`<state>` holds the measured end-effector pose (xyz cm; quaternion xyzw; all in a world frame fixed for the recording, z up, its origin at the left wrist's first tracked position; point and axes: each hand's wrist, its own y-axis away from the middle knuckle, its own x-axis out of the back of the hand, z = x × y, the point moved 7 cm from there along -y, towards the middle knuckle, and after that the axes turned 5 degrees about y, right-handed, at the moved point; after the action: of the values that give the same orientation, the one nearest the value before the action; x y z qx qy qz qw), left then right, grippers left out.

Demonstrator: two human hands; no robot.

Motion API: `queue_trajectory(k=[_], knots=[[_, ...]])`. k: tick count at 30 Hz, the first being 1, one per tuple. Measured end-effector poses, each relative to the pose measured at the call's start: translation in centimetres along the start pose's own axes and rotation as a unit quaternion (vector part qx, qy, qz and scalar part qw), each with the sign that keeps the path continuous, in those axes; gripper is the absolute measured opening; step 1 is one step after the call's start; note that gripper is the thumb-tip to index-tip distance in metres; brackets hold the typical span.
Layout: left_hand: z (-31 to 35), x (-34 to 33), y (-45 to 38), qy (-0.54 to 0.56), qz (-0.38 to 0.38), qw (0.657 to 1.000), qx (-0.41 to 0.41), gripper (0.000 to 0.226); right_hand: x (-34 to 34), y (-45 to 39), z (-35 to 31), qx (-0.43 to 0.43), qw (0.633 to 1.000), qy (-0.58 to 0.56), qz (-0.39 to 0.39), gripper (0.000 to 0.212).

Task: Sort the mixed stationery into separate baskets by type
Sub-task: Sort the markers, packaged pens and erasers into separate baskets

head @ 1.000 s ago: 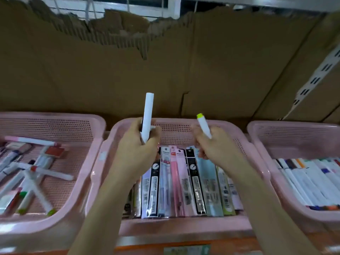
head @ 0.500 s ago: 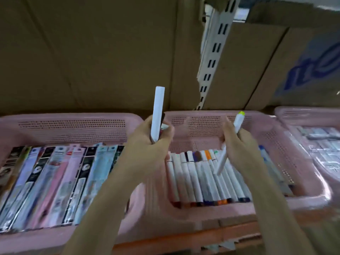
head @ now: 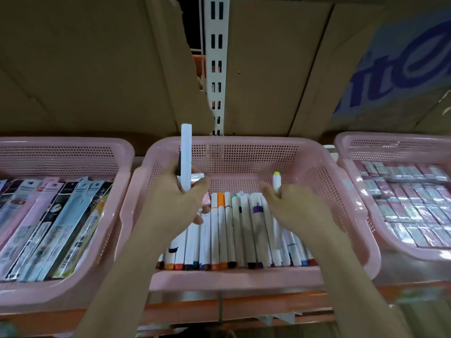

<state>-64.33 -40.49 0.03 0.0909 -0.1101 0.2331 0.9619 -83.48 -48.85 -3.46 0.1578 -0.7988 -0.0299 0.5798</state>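
My left hand [head: 180, 203] grips a white marker [head: 186, 152] that stands upright, along with a small wrapped item at my fingers. My right hand [head: 292, 211] holds a white marker with a yellow-green cap [head: 276, 181], tip up. Both hands hover over the middle pink basket [head: 244, 145], where several white markers [head: 227, 230] with coloured ends lie side by side.
A pink basket of packaged pens [head: 56, 223] stands at the left. At the right, a pink basket [head: 346, 142] holds wrapped erasers [head: 410, 201]. Cardboard boxes [head: 97, 69] and a white slotted upright [head: 216, 57] rise behind. An orange shelf edge [head: 244, 306] runs below.
The view has swung right: the marker basket is now centred under both hands. My right hand has lowered its marker toward the row of markers. My left hand still holds its marker upright.
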Motion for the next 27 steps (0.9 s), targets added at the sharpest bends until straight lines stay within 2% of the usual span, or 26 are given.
queue_trajectory(k=[6,12,14,18,22,25,27], knots=[[-0.4,-0.9,-0.2,-0.017,-0.010,1.000,0.014,0.019,-1.6,0.9,-2.9,0.064,0.990,0.124,-0.004,0.060],[-1.0,-0.1,-0.2,-0.015,-0.025,0.999,0.026,0.012,-1.9,1.4,-2.5,0.032,0.984,0.172,-0.033,0.073],[-1.1,0.2,-0.2,-0.011,-0.034,0.999,0.027,0.010,-1.7,1.4,-2.3,0.028,0.983,0.182,-0.026,0.066],[-1.2,0.5,0.0,-0.015,-0.058,0.998,0.024,0.015,-1.5,1.6,-2.8,0.029,0.986,0.166,-0.011,0.035],[-1.5,0.8,0.4,-0.028,-0.084,0.996,0.020,0.016,-1.9,1.7,-3.1,0.037,0.987,0.156,-0.008,0.039],[-1.8,0.6,0.7,-0.039,-0.110,0.993,0.015,0.020,-1.4,2.1,-3.3,0.027,0.979,0.203,0.024,0.036],[-1.9,0.5,0.9,-0.061,-0.127,0.990,0.011,0.024,-0.4,2.3,-3.3,0.022,0.981,0.183,0.054,0.032]])
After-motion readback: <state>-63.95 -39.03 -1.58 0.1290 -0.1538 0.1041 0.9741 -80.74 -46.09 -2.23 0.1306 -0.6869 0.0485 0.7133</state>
